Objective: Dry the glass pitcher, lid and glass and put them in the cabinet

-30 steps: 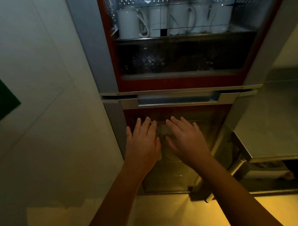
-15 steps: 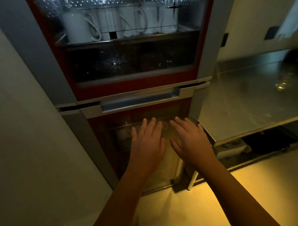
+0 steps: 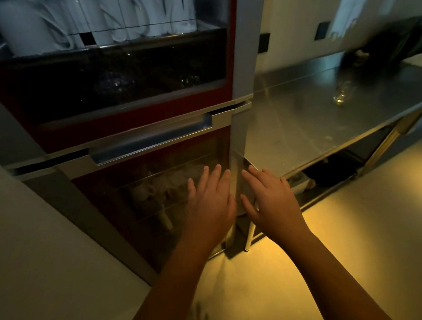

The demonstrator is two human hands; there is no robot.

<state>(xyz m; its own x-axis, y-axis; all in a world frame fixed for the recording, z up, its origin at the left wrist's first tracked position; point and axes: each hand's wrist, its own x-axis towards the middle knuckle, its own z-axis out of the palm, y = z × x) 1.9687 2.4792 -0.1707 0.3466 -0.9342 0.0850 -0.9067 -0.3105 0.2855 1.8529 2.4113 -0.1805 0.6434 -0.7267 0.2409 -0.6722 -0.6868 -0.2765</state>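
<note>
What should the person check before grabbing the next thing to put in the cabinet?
1. Left hand free: ok, open and holding nothing.
2. Right hand free: ok, open and holding nothing.
3. Lower cabinet door shut: ok, it looks flush.
4. Glass put away: not ok, it stands out on the steel counter.
5. That glass dry: cannot tell, too small and blurred.
6. Pitcher and lid inside: cannot tell, only dim shapes show behind the door.

Clear glass (image 3: 342,94) on the steel counter (image 3: 299,116), well right of the closed cabinet (image 3: 243,51)
</note>
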